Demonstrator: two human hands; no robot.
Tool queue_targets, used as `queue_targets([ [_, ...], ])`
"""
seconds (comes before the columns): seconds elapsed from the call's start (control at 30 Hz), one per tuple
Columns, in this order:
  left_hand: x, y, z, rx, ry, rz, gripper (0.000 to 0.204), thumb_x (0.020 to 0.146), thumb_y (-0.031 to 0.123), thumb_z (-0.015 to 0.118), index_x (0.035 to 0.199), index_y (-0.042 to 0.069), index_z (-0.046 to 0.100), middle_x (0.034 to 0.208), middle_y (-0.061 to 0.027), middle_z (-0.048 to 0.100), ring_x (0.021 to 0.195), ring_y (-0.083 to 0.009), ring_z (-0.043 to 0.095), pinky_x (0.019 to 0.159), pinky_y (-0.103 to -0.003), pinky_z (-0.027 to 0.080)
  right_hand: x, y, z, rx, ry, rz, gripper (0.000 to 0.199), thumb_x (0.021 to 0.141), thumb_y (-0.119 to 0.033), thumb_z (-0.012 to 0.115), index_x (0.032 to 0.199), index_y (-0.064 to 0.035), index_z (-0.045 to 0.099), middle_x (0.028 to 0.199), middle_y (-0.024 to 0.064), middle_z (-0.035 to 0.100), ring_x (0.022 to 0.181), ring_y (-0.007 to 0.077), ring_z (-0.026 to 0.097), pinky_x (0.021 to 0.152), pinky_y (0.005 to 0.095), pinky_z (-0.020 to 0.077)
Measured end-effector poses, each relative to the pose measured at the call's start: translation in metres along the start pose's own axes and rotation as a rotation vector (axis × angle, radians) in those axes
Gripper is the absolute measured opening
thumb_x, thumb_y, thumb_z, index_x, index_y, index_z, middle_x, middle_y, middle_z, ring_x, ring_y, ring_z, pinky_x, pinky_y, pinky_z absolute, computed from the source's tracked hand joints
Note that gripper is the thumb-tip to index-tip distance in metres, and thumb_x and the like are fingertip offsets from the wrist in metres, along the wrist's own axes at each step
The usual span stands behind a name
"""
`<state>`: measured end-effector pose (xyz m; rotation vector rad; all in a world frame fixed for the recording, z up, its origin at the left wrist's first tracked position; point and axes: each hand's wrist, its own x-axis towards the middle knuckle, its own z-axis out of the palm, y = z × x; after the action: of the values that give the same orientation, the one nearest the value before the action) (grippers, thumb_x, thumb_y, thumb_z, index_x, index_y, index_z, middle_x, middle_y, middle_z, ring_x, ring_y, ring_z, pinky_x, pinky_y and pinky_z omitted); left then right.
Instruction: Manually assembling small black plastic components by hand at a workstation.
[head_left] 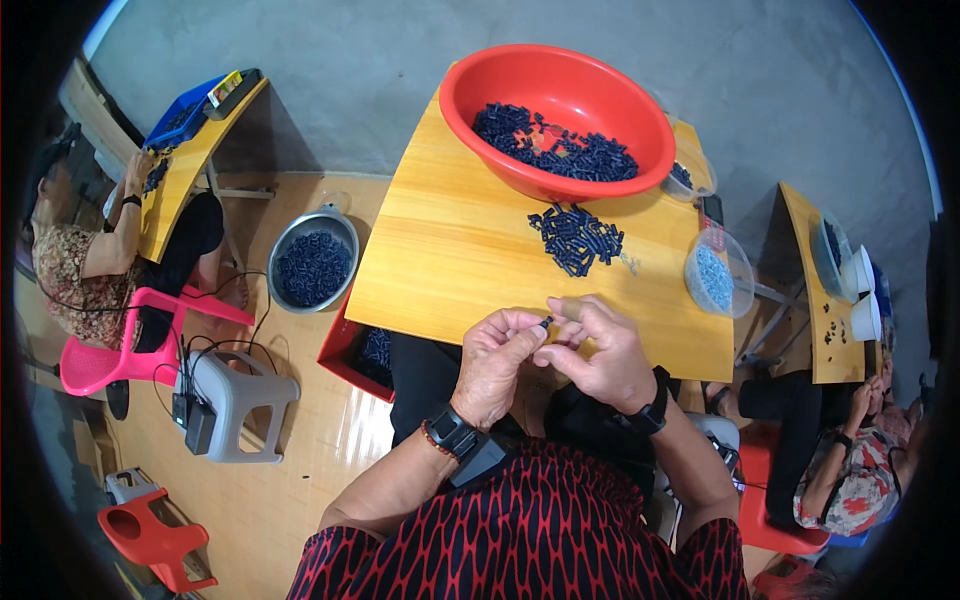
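Above the near edge of the yellow wooden table point(450, 260), my hands meet. My left hand point(492, 362) pinches a small dark tubular piece point(546, 322) between thumb and fingertips. Close against it, my right hand point(608, 352) has its fingers curled; whatever they hold is too small to make out. Beyond my hands lies a loose pile of dark navy tubular pieces point(577, 238), with a few small clear bits point(629, 262) at its right side. A clear round tub point(740, 290) at the table's right edge contains tiny light-blue parts point(712, 278).
A large red basin point(640, 95) with many dark pieces stands at the far side, beside another clear tub point(705, 172). On the floor to the left are a metal bowl point(350, 240), a red bin point(345, 372) and a grey stool point(245, 400). People sit at side tables left and right.
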<state>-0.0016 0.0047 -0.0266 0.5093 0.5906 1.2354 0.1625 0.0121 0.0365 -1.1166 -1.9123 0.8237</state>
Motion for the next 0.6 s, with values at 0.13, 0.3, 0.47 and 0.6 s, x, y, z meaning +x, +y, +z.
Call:
queue_targets([
  [0.13,-0.003,0.005,0.008,0.006,0.016,-0.043,0.008,0.094,0.003,0.065,0.101,0.000,0.065,0.093,-0.0069,0.069,0.083,-0.0133,0.065,0.079,-0.028,0.054,0.002,-0.002,0.006,-0.165,-0.024,-0.072,0.037,0.078,-0.004,0.076,0.111,0.0046,0.064,0.090,0.0155,0.063,0.076,0.0281,0.067,0.066,0.0349,0.0549],
  [0.3,-0.002,0.002,0.004,0.045,0.025,-0.074,0.006,0.094,0.005,0.064,0.099,0.000,0.065,0.094,-0.0063,0.069,0.082,-0.0121,0.064,0.078,-0.027,0.054,-0.001,0.007,0.009,-0.249,0.038,-0.150,0.031,0.077,-0.005,0.074,0.105,0.0034,0.064,0.089,0.0186,0.062,0.079,0.0373,0.064,0.067,0.0414,0.0529],
  [0.47,-0.005,0.004,0.008,0.223,-0.023,-0.052,0.005,0.095,0.005,0.064,0.094,0.001,0.067,0.083,-0.0034,0.067,0.075,-0.0085,0.061,0.069,-0.024,0.051,-0.003,0.006,0.004,-0.234,-0.008,-0.105,0.030,0.079,-0.009,0.073,0.104,0.0027,0.064,0.089,0.0186,0.062,0.078,0.0379,0.064,0.067,0.0423,0.0527],
  [0.6,-0.005,0.002,0.008,0.271,-0.029,-0.021,0.005,0.094,0.005,0.065,0.091,0.001,0.067,0.080,-0.0015,0.066,0.072,-0.0066,0.059,0.068,-0.023,0.049,-0.004,0.016,0.003,-0.295,-0.103,-0.139,0.025,0.080,-0.012,0.073,0.099,0.0010,0.062,0.087,0.0187,0.061,0.077,0.0388,0.064,0.065,0.0444,0.0523],
])
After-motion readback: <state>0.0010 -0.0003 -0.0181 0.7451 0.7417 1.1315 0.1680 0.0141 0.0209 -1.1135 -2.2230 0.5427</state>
